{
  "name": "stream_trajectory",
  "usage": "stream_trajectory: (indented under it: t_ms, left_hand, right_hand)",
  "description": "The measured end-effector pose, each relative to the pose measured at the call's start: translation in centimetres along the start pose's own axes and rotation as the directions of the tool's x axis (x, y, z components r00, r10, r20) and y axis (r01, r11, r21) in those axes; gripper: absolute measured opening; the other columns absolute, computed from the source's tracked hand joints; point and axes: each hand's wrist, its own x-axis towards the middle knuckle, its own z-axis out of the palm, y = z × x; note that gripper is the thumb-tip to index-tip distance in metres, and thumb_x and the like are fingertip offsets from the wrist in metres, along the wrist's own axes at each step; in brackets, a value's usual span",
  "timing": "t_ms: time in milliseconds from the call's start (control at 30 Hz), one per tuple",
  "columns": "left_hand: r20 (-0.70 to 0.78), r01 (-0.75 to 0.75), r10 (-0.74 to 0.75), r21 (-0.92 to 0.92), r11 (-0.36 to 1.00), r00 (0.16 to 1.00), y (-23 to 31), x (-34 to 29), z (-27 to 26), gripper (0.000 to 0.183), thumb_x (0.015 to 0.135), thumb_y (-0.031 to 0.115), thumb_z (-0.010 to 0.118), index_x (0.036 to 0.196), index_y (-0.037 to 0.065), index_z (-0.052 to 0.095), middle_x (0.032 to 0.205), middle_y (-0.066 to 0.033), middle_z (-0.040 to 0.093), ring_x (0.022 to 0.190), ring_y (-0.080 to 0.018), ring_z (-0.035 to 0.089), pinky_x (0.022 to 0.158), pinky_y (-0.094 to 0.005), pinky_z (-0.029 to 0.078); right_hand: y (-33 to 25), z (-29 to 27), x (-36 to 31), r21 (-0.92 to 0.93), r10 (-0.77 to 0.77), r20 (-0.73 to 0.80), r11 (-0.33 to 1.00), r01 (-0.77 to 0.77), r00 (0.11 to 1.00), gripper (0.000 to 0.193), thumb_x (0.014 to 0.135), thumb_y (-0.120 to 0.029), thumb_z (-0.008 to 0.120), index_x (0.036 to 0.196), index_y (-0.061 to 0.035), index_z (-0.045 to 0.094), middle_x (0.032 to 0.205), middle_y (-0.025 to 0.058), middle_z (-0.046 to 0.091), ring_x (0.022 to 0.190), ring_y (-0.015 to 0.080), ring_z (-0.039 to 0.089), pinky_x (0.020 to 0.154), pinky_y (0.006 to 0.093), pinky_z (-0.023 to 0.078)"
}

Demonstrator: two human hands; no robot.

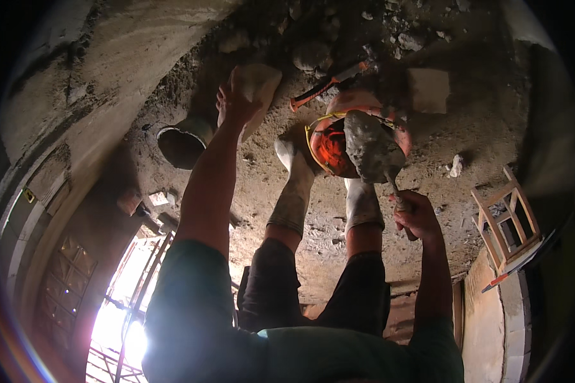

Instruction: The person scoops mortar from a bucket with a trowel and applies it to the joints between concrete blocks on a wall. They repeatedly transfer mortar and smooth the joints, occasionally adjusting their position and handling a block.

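Note:
My right hand (416, 216) grips the handle of a trowel (399, 201) at the right. A thick heap of wet grey mortar (370, 147) covers its blade, held over an orange-red bucket (331, 150) with a yellow edge. The mortar hides much of the bucket's opening. At the far left, my outstretched left hand (239, 103) lies against a pale, smooth block (263, 96), its fingers spread. The far side of that block is in shadow. Just beyond the bucket lies a hand tool (326, 86) with an orange and black handle.
Left of my boots (292, 166) lies a round, hollow container (182, 148) with a dark opening. A square pale slab (428, 90) and rubble (409, 41) lie at the back. To the right stands a small wooden frame (508, 220); a rough wall (118, 83) rises at the left.

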Motion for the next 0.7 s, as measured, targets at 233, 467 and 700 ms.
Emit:
stream_trajectory:
  t_ms: [233, 467, 700]
  left_hand:
    - [-0.213, -0.397, 0.358, -0.186, 0.899, 0.909, -1.9, -7.3, -10.6, 0.121, 0.056, 0.025, 0.089, 0.152, 0.016, 0.016, 0.134, -0.0225, 0.039, 0.129, -0.0403, 0.036, 0.109, -0.0502, 0.034]
    - [-0.367, -0.651, 0.538, -0.405, 0.642, 0.759, -0.6, -18.5, -28.0, 0.118, 0.05, 0.016, 0.091, 0.146, 0.012, 0.023, 0.133, -0.0202, 0.039, 0.128, -0.0382, 0.039, 0.108, -0.0472, 0.036]
    - [-0.556, -0.731, 0.475, -0.539, 0.42, 0.682, 2.2, -25.5, -38.9, 0.117, 0.05, 0.009, 0.091, 0.145, 0.01, 0.022, 0.135, -0.0155, 0.037, 0.128, -0.0296, 0.041, 0.107, -0.0425, 0.035]
  right_hand:
    - [-6.0, 2.1, -3.8, -0.14, -0.074, 0.035, 0.987, 0.078, 0.997, 0.039, 0.079, 0.001, 0.07, 0.117, 0.0012, 0.063, 0.075, 0.0016, 0.058, 0.06, 0.0069, 0.052, 0.054, 0.0244, 0.045]
    - [-16.0, 8.8, -7.6, -0.193, -0.643, 0.21, 0.711, 0.676, 0.736, 0.035, 0.08, -0.001, 0.071, 0.114, 0.0003, 0.061, 0.076, 0.0007, 0.057, 0.065, 0.009, 0.056, 0.058, 0.0265, 0.049]
    - [-22.9, 14.8, -13.2, -0.819, -0.906, 0.389, -0.258, 0.513, 0.165, 0.045, 0.069, -0.003, 0.077, 0.111, -0.0092, 0.061, 0.078, 0.0092, 0.059, 0.065, 0.029, 0.06, 0.055, 0.038, 0.05]
